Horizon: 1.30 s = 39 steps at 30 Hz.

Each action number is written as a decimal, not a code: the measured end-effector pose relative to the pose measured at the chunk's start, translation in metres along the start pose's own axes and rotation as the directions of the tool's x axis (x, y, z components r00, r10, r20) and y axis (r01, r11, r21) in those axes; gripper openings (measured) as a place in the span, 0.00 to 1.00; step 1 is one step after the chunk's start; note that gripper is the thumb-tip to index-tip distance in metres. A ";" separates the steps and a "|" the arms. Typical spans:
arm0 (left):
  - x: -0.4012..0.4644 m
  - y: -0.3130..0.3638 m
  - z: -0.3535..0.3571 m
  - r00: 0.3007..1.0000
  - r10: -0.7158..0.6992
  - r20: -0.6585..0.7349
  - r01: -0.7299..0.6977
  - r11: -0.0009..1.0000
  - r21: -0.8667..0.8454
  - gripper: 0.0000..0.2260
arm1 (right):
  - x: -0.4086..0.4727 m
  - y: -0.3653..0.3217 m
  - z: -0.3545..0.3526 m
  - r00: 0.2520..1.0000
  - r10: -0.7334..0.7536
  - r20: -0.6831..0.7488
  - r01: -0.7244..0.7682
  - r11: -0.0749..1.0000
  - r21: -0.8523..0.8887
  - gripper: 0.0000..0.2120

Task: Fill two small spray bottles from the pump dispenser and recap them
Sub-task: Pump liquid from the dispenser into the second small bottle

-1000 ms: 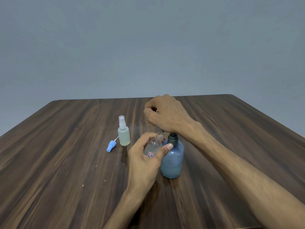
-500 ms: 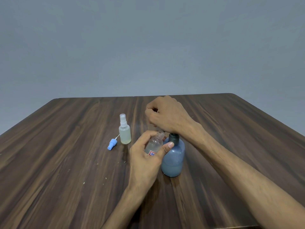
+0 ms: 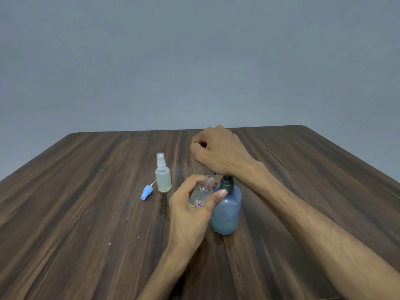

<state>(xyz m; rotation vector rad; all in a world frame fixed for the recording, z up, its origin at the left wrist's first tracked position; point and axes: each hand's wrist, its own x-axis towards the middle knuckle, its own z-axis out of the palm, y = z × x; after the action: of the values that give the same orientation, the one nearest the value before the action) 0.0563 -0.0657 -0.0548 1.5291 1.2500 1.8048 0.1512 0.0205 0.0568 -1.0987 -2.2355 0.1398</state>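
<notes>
1. Here, in the head view, the only one there is, the left hand [image 3: 190, 213] has its fingers and thumb curled round an uncapped clear spray bottle [image 3: 202, 192], held a little tilted just beside the neck of the pump dispenser [image 3: 226, 210], with the bottle's open threaded mouth up under the dispenser's head.
2. The right hand [image 3: 218, 151] sits on top of the dispenser with its fingers curled into a loose fist and the heel of the palm down over the pump head. I cannot tell whether the fingers actually grip the nozzle, since the hand covers it.
3. The dispenser is a blue translucent bottle with a dark collar, standing upright on the wooden table [image 3: 75, 213], with liquid showing only in its lower part.
4. A second spray bottle [image 3: 163, 176] stands upright to the left, well apart from the hands, capped with a white sprayer and holding pale liquid, so it looks finished.
5. A loose blue sprayer cap [image 3: 146, 192] lies on its side just beside that capped bottle, its dip tube pointing towards it. It is probably the held bottle's cap.
6. In my judgement the step in hand is filling the second bottle.
7. The next move calls for keeping the small mouth right under the spout while pressing the pump, then fetching the blue cap and screwing it on.
</notes>
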 end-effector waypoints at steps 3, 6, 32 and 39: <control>0.001 0.000 0.000 1.000 0.004 0.001 -0.004 1.000 0.001 0.09 | 0.000 0.001 0.002 1.000 0.016 0.027 -0.016 1.000 0.014 0.14; 0.001 0.000 0.000 1.000 0.004 0.002 -0.004 1.000 0.005 0.08 | -0.002 -0.001 0.004 0.999 0.014 0.039 -0.014 1.000 0.003 0.14; 0.001 0.002 -0.001 1.000 -0.019 0.015 0.019 1.000 0.023 0.09 | 0.001 -0.002 -0.001 0.999 0.013 0.042 -0.012 1.000 -0.014 0.15; 0.001 0.003 0.000 1.000 -0.010 0.015 0.009 1.000 0.023 0.08 | -0.002 0.000 0.002 0.998 0.016 0.068 -0.015 1.000 -0.012 0.15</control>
<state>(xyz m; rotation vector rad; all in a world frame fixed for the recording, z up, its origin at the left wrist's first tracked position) 0.0565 -0.0666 -0.0521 1.5436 1.2727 1.7753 0.1504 0.0196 0.0541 -1.1332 -2.2918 0.1731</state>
